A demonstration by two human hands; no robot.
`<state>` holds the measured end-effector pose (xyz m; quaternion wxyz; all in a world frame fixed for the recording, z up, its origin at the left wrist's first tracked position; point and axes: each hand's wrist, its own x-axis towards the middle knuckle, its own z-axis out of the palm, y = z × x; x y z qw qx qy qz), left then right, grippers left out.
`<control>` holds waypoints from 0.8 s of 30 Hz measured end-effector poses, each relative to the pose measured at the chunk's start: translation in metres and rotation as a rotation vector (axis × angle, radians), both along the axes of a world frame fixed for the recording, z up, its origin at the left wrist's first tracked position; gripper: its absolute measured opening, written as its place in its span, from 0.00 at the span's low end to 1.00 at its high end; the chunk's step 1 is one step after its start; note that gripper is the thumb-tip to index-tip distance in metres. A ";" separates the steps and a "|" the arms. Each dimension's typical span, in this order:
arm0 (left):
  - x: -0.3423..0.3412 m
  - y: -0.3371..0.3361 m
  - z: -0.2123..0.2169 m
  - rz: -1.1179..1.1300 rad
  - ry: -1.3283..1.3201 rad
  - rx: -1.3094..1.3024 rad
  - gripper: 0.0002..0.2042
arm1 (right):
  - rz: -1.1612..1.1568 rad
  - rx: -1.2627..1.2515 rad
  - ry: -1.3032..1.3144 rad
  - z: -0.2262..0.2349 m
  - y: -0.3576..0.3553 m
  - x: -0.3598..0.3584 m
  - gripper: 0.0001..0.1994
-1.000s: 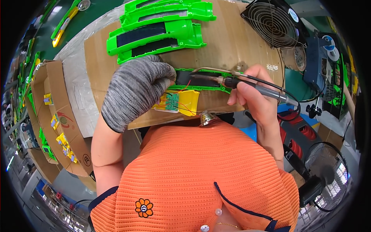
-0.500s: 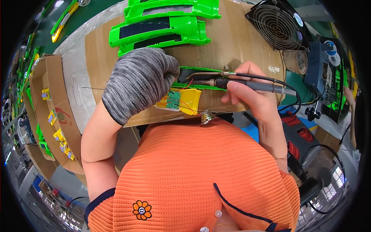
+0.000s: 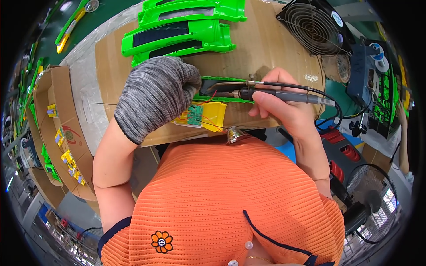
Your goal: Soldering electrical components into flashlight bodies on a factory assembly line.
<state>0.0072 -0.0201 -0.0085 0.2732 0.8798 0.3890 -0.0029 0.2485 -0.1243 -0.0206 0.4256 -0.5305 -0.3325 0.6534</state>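
My right hand (image 3: 282, 99) grips a soldering iron (image 3: 288, 96) with a thin metal feed tube clamped along its top. The tip points left, into a green plastic casing half (image 3: 242, 100) with a dark inside, close to a red wire (image 3: 214, 96). My left hand (image 3: 157, 95), in a grey striped knit glove, is closed at the casing's left end; its fingertips and whatever they pinch are hidden. Just below, a green circuit board (image 3: 195, 114) with red wires lies against a yellow plastic piece (image 3: 216, 116). A shiny reflector cup (image 3: 234, 134) sits at the table's near edge.
Several green casings (image 3: 177, 33) lie at the far side of the cardboard-covered table (image 3: 262, 40). A black fan (image 3: 313, 29) stands far right, beside a blue soldering station (image 3: 361, 71). At left, a cardboard box (image 3: 73, 133) holds small yellow parts. Cables trail from the iron.
The whole view has shifted slightly, so the table items appear a little further left. Both hands keep their hold, and the iron's tip stays by the red wire.
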 end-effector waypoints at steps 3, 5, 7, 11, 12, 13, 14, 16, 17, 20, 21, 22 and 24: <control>0.000 0.000 0.001 0.012 -0.022 -0.017 0.05 | -0.003 0.016 -0.032 0.000 -0.001 0.001 0.06; 0.000 0.001 0.002 0.016 -0.013 -0.038 0.06 | -0.023 0.047 -0.011 -0.003 -0.005 0.003 0.06; 0.000 0.001 0.003 0.023 -0.006 -0.044 0.06 | -0.041 0.080 0.010 -0.006 -0.008 0.008 0.06; 0.000 0.002 0.000 0.015 0.007 -0.049 0.06 | -0.103 0.153 -0.021 -0.006 -0.018 0.021 0.06; 0.000 0.002 0.001 0.015 0.007 -0.047 0.06 | -0.145 0.170 -0.018 -0.006 -0.020 0.024 0.06; 0.000 0.001 0.002 0.016 0.008 -0.047 0.06 | -0.162 0.196 -0.028 -0.008 -0.023 0.026 0.06; 0.000 0.001 0.002 0.015 0.008 -0.047 0.06 | -0.163 0.197 -0.029 -0.010 -0.025 0.029 0.06; -0.001 0.002 0.000 0.013 0.000 -0.045 0.06 | -0.180 0.203 -0.058 -0.014 -0.029 0.035 0.07; -0.002 0.002 0.000 0.012 -0.007 -0.043 0.06 | -0.180 0.203 -0.057 -0.014 -0.031 0.035 0.07; -0.003 -0.001 0.001 0.001 -0.015 0.016 0.06 | -0.233 0.208 -0.027 -0.016 -0.037 0.032 0.08; -0.002 -0.002 0.003 -0.002 -0.015 0.017 0.06 | -0.252 0.248 0.005 -0.018 -0.038 0.030 0.08; -0.001 -0.003 0.006 -0.010 -0.007 0.017 0.06 | -0.270 0.288 0.037 -0.019 -0.038 0.029 0.08; 0.001 -0.007 0.011 -0.030 0.021 0.058 0.07 | -0.284 0.271 0.015 -0.019 -0.040 0.027 0.08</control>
